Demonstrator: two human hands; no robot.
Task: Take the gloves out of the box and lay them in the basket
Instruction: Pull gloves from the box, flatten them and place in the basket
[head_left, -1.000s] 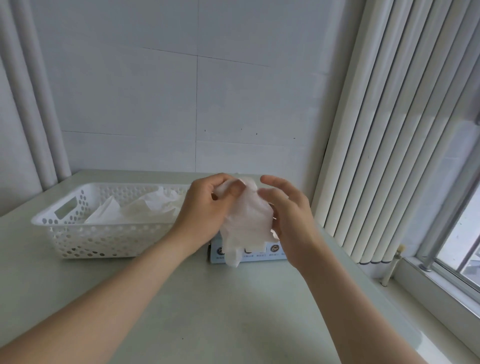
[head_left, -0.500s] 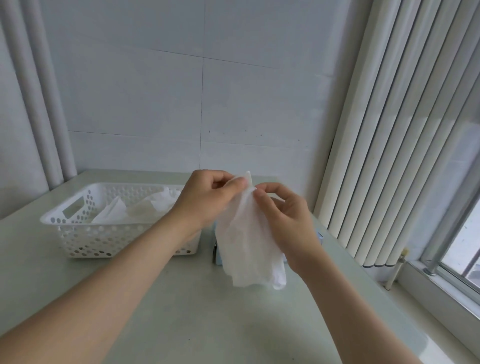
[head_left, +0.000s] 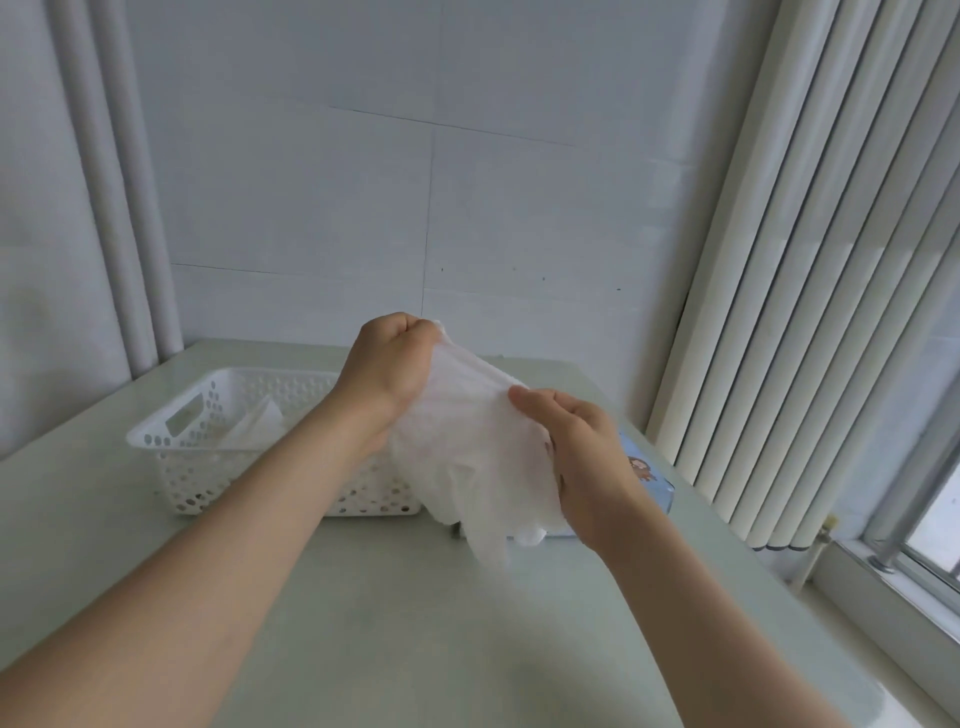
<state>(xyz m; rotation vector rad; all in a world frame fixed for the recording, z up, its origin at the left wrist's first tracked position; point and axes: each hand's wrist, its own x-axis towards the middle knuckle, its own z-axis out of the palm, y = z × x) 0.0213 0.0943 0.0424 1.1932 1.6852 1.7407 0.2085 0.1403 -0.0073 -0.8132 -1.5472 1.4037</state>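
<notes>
A thin white glove (head_left: 470, 457) is stretched in the air between my two hands above the table. My left hand (head_left: 387, 371) grips its upper edge in a fist, and my right hand (head_left: 582, 457) pinches its right edge lower down. The glove's fingers dangle toward the table. The light blue glove box (head_left: 641, 470) lies behind my right hand, mostly hidden. A white perforated basket (head_left: 202, 457) stands to the left with white gloves (head_left: 257, 428) lying inside.
The pale green table (head_left: 415, 623) meets a white wall at the back. Two white pipes (head_left: 119, 208) run up the left corner. Vertical blinds (head_left: 810, 260) and a window sill (head_left: 883, 613) flank the table's right edge.
Both hands have drawn apart, spreading the glove wider between them. My left hand rose a little and my right hand dropped to the right. The view has shifted slightly.
</notes>
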